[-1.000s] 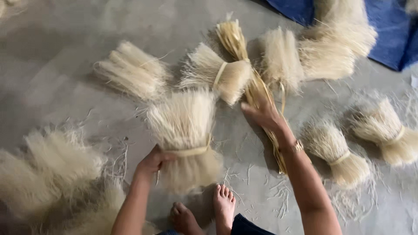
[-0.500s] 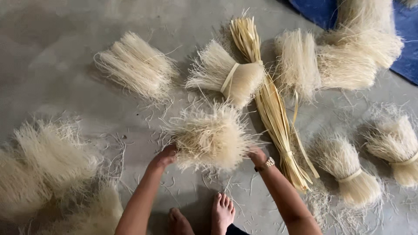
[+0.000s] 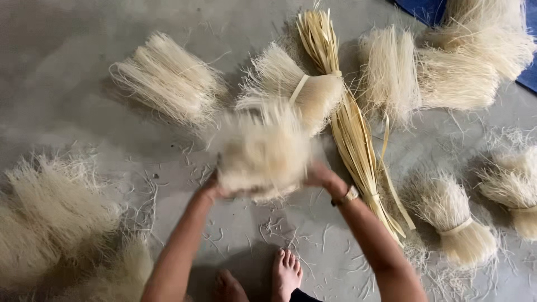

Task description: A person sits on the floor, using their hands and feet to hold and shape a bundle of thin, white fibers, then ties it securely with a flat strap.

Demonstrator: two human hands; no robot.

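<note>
Between both hands I hold a pale, cream-coloured bundle of thin fibre strands (image 3: pixel 263 148), lifted above the grey floor and blurred by motion. My left hand (image 3: pixel 212 187) grips its left side. On the opposite side, my right hand (image 3: pixel 321 176) clasps it, a watch on that wrist. A long sheaf of yellow flat strips (image 3: pixel 352 128) lies just right of the held bundle. A tied bundle (image 3: pixel 296 86) lies behind it.
Tied fibre bundles lie around: one at the upper left (image 3: pixel 168 78), two at the upper right (image 3: pixel 425 72), two at the right (image 3: pixel 453 215). Loose fibre heaps (image 3: pixel 50 218) fill the lower left. A blue sheet (image 3: pixel 425 8) lies top right. My bare feet (image 3: pixel 285 274) rest below.
The bundle lay tied on the floor under my left hand; my right hand left the yellow strips, both hands closed on the bundle and raised it.
</note>
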